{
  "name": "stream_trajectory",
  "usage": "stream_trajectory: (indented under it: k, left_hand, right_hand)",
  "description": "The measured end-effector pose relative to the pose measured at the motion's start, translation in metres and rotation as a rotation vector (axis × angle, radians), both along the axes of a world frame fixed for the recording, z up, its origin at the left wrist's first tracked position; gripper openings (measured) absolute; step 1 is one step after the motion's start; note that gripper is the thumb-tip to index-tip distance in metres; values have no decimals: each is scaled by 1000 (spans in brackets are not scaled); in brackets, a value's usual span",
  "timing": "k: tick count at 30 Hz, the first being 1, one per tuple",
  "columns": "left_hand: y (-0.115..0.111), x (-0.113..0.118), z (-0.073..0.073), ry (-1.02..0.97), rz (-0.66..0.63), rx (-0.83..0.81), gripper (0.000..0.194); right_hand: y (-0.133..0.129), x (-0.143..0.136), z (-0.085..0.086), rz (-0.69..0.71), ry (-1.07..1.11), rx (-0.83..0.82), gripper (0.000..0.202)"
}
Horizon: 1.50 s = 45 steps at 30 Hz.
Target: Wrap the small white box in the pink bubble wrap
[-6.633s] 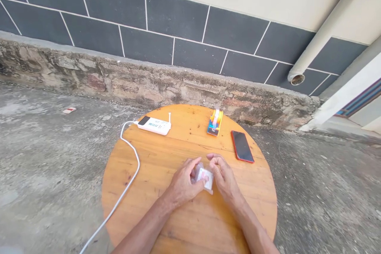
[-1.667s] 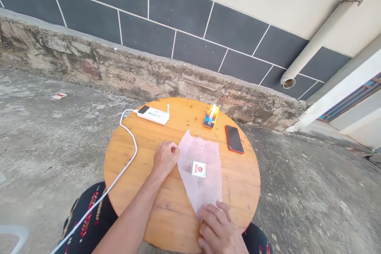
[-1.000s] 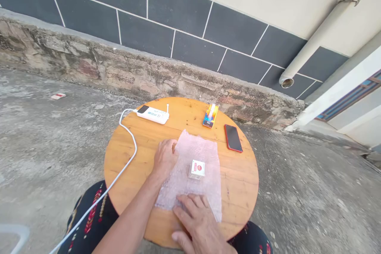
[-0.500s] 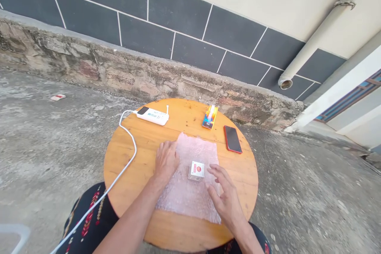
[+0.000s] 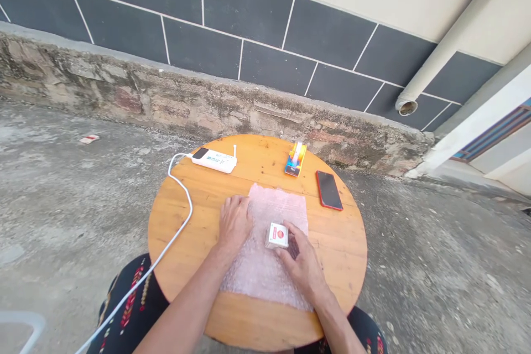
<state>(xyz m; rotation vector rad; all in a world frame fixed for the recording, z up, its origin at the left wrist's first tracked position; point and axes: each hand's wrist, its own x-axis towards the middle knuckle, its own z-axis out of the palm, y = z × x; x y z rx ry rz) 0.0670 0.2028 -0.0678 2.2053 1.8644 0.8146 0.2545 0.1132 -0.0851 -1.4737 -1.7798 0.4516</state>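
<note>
A small white box with red print (image 5: pixel 277 235) sits near the middle of a pink bubble-wrap sheet (image 5: pixel 265 274), which lies flat on the round wooden table (image 5: pixel 182 260). My right hand (image 5: pixel 302 259) is at the box's right side, thumb at the near corner and index finger at the far corner, curved around it. My left hand (image 5: pixel 235 223) rests on the left edge of the sheet, fingers bent down and close together; whether they pinch the sheet is hidden.
A white power bank-like device (image 5: pixel 214 160) with a white cable (image 5: pixel 188 193) lies at the table's back left. A tape dispenser (image 5: pixel 296 159) stands at the back, and a red-edged phone (image 5: pixel 329 190) lies at the right.
My right hand has moved left to the box, and its fingers have closed in around the box's right side. My left hand stays on the sheet's left edge. The view has shifted slightly.
</note>
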Motion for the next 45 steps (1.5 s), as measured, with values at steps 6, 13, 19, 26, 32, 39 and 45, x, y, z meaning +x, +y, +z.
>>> stream_trajectory:
  k: [6, 13, 19, 26, 32, 39, 45]
  left_hand:
    - [0, 0, -1, 6, -1, 3, 35]
    - [0, -1, -2, 13, -10, 21, 34]
    - [1, -2, -1, 0, -25, 22, 34]
    - [0, -1, -2, -15, -9, 19, 33]
    - [0, -1, -2, -20, -10, 29, 31]
    - [1, -2, -5, -63, -34, 39, 30]
    - [-1, -1, -1, -143, -49, 100, 28]
  right_hand:
    - [-2, 0, 1, -26, 52, 33, 48]
    - [-8, 20, 13, -240, 193, 70, 48]
    - [-33, 75, 25, -489, 82, 91, 57]
    - [-38, 109, -3, -482, -175, 10, 56]
    - [-64, 84, -1, -547, -304, 323, 38]
    - [-64, 24, 20, -75, -349, 276, 24]
    - [-25, -14, 28, 107, -499, 45, 45]
